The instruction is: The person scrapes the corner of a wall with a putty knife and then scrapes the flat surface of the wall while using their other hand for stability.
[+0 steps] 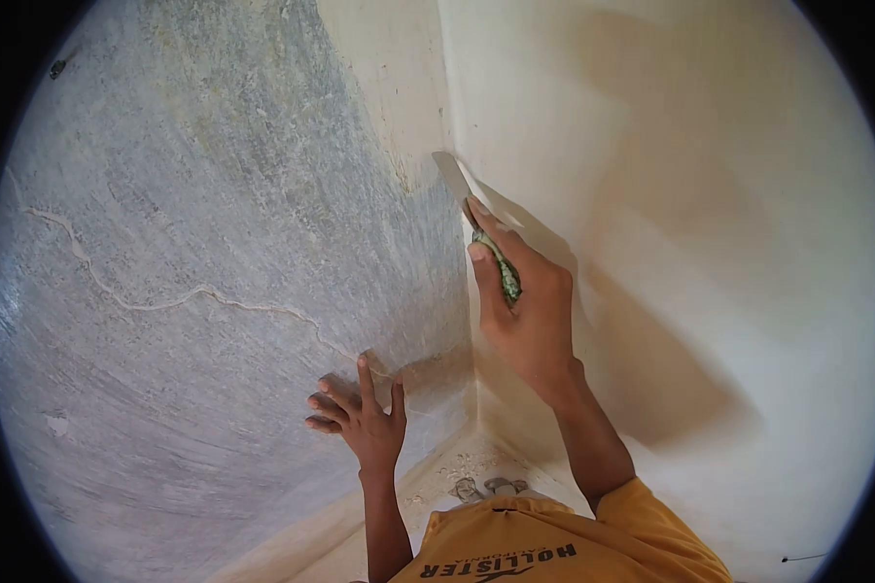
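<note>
Gripping the seemingly light scraper [450,175] by its handle [507,280], the surest hold, the right hand [535,316] is curled closed, the thin, probably springy blade [452,179] ahead of it, while the left hand [372,435] spreads open against the grey wall [214,214].

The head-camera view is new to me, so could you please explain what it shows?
There is no robot here, just a person's two bare hands. One camera, worn on the head, looks forward and down, so the wearer's orange-yellow printed shirt shows at the bottom. The left hand, fingers spread, is against the rough grey wall, beside a wavy pale line. The right hand holds a flat metal scraper with a green handle, its blade near the corner with the smooth cream wall.
</note>
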A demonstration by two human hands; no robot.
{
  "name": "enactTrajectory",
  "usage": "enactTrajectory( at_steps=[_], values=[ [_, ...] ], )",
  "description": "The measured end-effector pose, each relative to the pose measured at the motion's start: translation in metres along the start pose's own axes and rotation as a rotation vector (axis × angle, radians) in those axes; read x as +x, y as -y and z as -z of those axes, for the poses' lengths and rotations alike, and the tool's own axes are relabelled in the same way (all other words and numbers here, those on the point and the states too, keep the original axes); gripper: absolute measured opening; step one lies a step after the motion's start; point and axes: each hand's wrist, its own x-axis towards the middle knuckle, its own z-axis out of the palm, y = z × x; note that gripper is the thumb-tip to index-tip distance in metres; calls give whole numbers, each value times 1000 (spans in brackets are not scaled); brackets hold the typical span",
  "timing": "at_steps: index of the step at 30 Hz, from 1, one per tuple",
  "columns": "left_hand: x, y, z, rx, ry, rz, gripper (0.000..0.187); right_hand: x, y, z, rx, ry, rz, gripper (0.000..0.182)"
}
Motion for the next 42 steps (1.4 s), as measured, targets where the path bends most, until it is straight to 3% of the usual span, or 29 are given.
enactTrajectory(
  at_steps=[5,8,10,11,14,16,21,24,28,32,38,42],
  values=[
    [0,0,-1,-21,2,-5,82,-11,-9,-15,60,-87,103,39],
    [2,-1,1,-83,-30,15,70,-4,6,-6,4,-23,-17,39],
    [0,1,2,-96,-21,13,69,-10,5,-10,21,-15,-24,39],
    [0,1,2,-104,-17,13,69,-20,-10,-23,60,-84,126,39],
    [1,1,2,-114,-12,15,68,-23,-2,-24,56,-78,101,39],
    [-1,3,3,-115,-15,-5,68,-19,9,-17,44,-12,-47,39],
    [1,4,3,-135,-8,-7,68,-28,1,-25,46,-65,67,38],
    [-1,4,5,-140,-1,-11,67,-5,8,-19,82,-108,1,38],
    [1,4,4,-129,-21,-22,67,-20,-2,-27,32,-102,128,38],
    [1,3,1,-116,-41,-26,67,-21,9,-18,56,-28,3,38],
    [1,3,1,-145,-39,-27,69,-22,6,-21,59,-41,37,38],
    [-2,2,4,-133,-5,-18,70,-23,-11,-29,32,-116,160,38]
  ],
)
